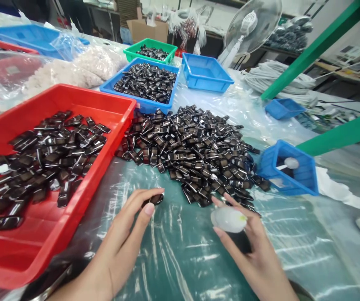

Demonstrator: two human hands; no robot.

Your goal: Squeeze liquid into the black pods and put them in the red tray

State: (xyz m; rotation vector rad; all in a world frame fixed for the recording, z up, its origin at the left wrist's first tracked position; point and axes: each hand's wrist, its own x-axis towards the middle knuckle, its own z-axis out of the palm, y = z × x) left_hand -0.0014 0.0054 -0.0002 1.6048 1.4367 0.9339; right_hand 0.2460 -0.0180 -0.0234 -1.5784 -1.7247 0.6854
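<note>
Near the middle of the table, my left hand [126, 234] pinches one small glossy black piece [157, 199] between thumb and fingertips. To its right, my right hand [248, 238] is wrapped around a whitish rounded object [229, 219] with a yellow-green spot; a dark part shows under it inside the grip. Just beyond both hands lies a large heap of black pieces [195, 146] on the green, plastic-covered table [173, 259]. The fingertips of my right hand are at the heap's near edge.
A red tray [104, 167] with black pieces stands at left. Behind the heap are a filled blue tray [171, 106], a green tray [129, 54] and another blue tray [209, 79]. A small blue bin [303, 179] holding a white spoon-like item stands right, near a green bar [345, 131].
</note>
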